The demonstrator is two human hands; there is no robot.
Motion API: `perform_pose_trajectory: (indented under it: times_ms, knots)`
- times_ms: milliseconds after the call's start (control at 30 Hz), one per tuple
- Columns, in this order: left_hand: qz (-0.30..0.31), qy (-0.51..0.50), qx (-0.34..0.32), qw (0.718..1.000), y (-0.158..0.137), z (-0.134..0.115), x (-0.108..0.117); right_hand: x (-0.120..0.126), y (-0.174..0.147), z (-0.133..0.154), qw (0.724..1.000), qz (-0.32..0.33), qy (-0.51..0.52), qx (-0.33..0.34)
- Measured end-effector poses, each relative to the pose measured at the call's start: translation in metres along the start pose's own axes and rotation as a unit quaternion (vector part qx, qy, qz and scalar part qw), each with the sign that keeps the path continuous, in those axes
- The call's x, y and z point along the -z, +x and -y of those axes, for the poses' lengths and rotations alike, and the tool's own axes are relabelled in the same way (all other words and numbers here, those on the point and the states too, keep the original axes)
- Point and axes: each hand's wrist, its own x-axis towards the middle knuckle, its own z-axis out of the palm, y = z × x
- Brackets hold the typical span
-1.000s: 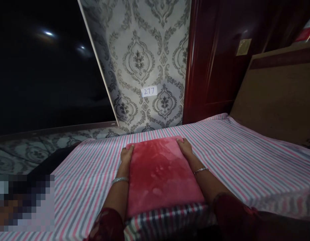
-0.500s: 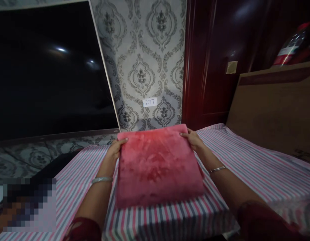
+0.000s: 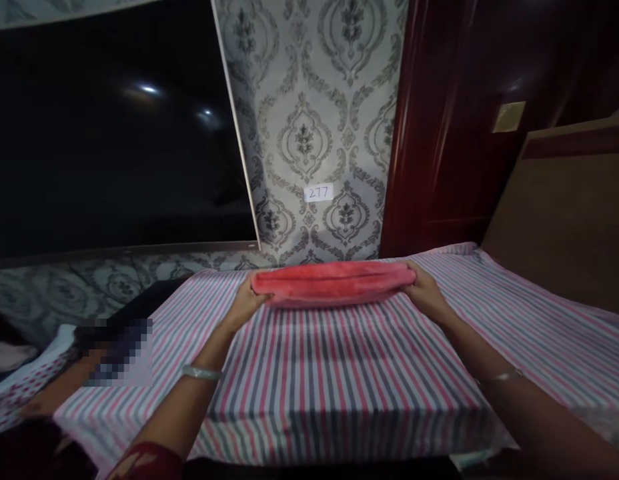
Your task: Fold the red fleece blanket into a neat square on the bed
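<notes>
Both arms reach forward over a bed covered by a pink, grey and white striped sheet (image 3: 339, 373). A folded red plush blanket (image 3: 332, 283), seen edge-on as a thick flat bundle, sits at the far side of the sheet, close to the wall. Whether its underside rests fully on the sheet cannot be told.

The left hand (image 3: 247, 301) grips the blanket's left end, fingers curled closed around the edge. The right hand (image 3: 425, 288) grips the right end in like manner, fingers wrapped over the fold. Each wrist bears a thin silver metal bangle (image 3: 202, 373). A dark red patterned sleeve (image 3: 147, 463) shows at the left forearm's lower end.

Behind the blanket stands a wall with grey damask-patterned wallpaper (image 3: 314, 120), carrying a small white label marked 277 (image 3: 318, 193). To the left is a large dark glossy panel (image 3: 109, 133) showing two light reflections. To the right is a dark red polished wooden cabinet (image 3: 449, 133), and beside it a brown wooden headboard (image 3: 564, 220). A blurred patch lies at the bed's left edge.
</notes>
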Motion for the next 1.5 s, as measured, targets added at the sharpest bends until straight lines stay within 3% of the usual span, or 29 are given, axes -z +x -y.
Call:
perform_pose_trajectory:
  times_ms: [100,300,433,500,600,667,767,867,967,1067,1167,1300,1400,1500]
  knots:
    - [0.032,0.036,0.010,0.999,-0.043,0.025,-0.008,0.003,-0.038,-0.019,0.999,0.043,-0.014,-0.022]
    - [0.049,0.114,-0.078,0.989,-0.105,0.047,-0.008,0.018,-0.105,-0.045,0.993,0.078,-0.088,-0.009]
    - [0.099,0.133,-0.013,0.986,-0.139,0.049,-0.008,0.037,-0.136,-0.057,0.984,0.148,-0.102,-0.001]
    - [0.076,0.117,0.018,0.990,-0.152,0.050,-0.008,0.046,-0.139,-0.052,0.982,0.148,-0.118,0.002]
    - [-0.010,0.083,0.054,0.995,-0.166,0.054,-0.013,0.044,-0.131,-0.023,0.981,0.081,-0.176,0.005]
    - [-0.049,0.074,0.084,0.993,-0.170,0.058,-0.020,0.025,-0.121,0.007,0.981,0.081,-0.177,0.028]
    - [-0.062,0.077,0.093,0.991,-0.170,0.064,-0.031,-0.027,-0.112,0.052,0.968,0.154,-0.116,0.158]
    - [-0.080,0.079,0.066,0.991,-0.169,0.065,-0.036,-0.085,-0.114,0.080,0.937,0.250,-0.092,0.227]
    - [-0.100,0.062,0.009,0.993,-0.166,0.061,-0.034,-0.126,-0.123,0.084,0.919,0.293,-0.127,0.230]
    - [-0.096,0.005,-0.024,0.995,-0.161,0.058,-0.030,-0.147,-0.134,0.070,0.927,0.274,-0.138,0.214]
    - [-0.051,-0.103,0.051,0.992,-0.153,0.060,-0.025,-0.154,-0.142,0.057,0.945,0.230,-0.110,0.203]
    - [0.042,-0.214,0.176,0.960,-0.137,0.063,-0.018,-0.146,-0.149,0.057,0.957,0.199,-0.067,0.198]
    - [0.096,-0.221,0.232,0.942,-0.124,0.059,-0.011,-0.120,-0.150,0.058,0.971,0.154,-0.060,0.175]
    - [0.132,-0.194,0.270,0.934,-0.115,0.055,-0.006,-0.077,-0.149,0.045,0.985,0.061,-0.104,0.126]
